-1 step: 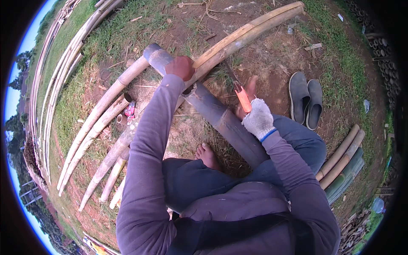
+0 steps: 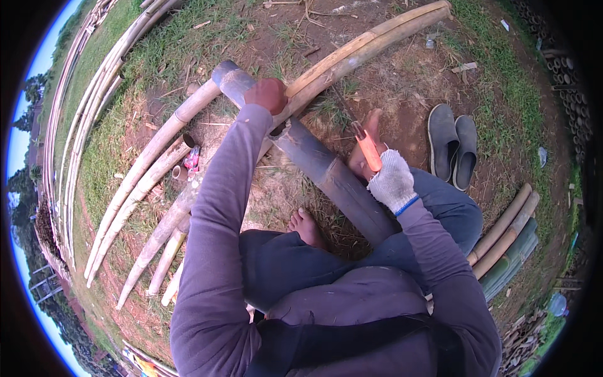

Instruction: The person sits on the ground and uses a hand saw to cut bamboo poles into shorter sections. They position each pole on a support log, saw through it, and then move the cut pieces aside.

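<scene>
My left hand [image 2: 266, 95], bare, is closed on the near part of a tan bamboo pole [image 2: 370, 50], which slants away to the far right and has a lengthwise line along it. The pole lies across a thick dark bamboo trunk [image 2: 331, 173], which has a notch cut in its top just by my hand. My right hand [image 2: 392, 181], in a white knitted glove, grips the orange handle of a handsaw [image 2: 369, 149]. The saw's narrow dark blade points toward the tan pole, and its tip is partly hidden at the pole's edge. My bare feet rest on either side of the trunk.
Several cut bamboo poles [image 2: 160, 125] lie to the left, with a small red packet [image 2: 191, 158] among them. Dark slip-on shoes [image 2: 443, 142] stand at right. More bamboo pieces [image 2: 507, 232] lie beyond my right knee, and stacked tubes [image 2: 568, 94] fill the far right edge.
My right hand has drawn the saw back, down and to the right, away from the tan pole. My left hand stays in place on the pole.
</scene>
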Tool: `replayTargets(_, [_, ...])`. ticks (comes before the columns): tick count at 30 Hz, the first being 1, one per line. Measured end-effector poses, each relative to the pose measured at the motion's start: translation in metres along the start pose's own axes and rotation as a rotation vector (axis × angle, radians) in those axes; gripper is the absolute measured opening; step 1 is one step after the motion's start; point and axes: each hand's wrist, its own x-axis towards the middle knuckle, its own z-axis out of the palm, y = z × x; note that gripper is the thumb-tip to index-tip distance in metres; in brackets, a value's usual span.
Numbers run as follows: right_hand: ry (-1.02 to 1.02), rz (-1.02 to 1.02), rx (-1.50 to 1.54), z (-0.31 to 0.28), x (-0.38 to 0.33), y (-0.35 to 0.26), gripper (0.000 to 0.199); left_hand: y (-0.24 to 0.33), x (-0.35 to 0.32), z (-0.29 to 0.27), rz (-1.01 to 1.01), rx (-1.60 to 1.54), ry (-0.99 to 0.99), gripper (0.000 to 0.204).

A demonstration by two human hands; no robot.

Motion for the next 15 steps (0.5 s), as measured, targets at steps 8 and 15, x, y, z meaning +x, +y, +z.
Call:
replayTargets(8, [-0.355,-0.155,0.159,-0.158,-0.106,0.043,0.045,0.023,0.020,-0.028,0.044,0.293,-0.072,0.039])
replayTargets(15, [-0.237,-0.409,0.472,-0.077,-0.120,0.007,0.051,0.029,0.037,-0.030,0.138,0.425,-0.140,0.044])
